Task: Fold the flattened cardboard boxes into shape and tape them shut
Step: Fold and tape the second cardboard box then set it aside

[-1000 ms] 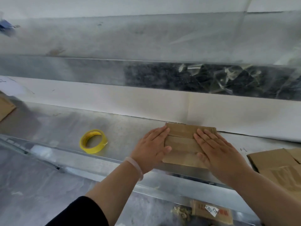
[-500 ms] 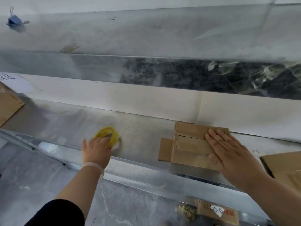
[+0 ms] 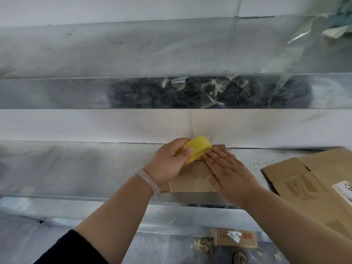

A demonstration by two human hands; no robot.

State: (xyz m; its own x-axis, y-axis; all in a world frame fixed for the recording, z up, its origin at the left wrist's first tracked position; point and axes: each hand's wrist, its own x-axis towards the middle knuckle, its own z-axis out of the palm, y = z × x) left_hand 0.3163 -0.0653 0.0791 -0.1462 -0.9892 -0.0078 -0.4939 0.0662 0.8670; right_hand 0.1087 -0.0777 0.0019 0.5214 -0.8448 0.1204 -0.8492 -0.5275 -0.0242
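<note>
Cardboard box is found in the lower middle of the frame, on the grey counter, close to its near edge. It is pressed down by the right hand, whose fingers are straight and laid together on the flaps, pointing toward the upper left. A yellow tape roll is pinched by the left hand, with the thumb on its outer face. The roll is held over the far end of the box, just beside the right fingertips; whether they touch cannot be told.

Much of the box is hidden by both hands, so its long axis is not certain. The visible part seems to run from the back wall toward the near edge. It is judged that the tape should be started at the far end, where the roll is, and drawn toward the near edge. No free tape end can be seen. Flattened boxes are lying at the right of the frame.
</note>
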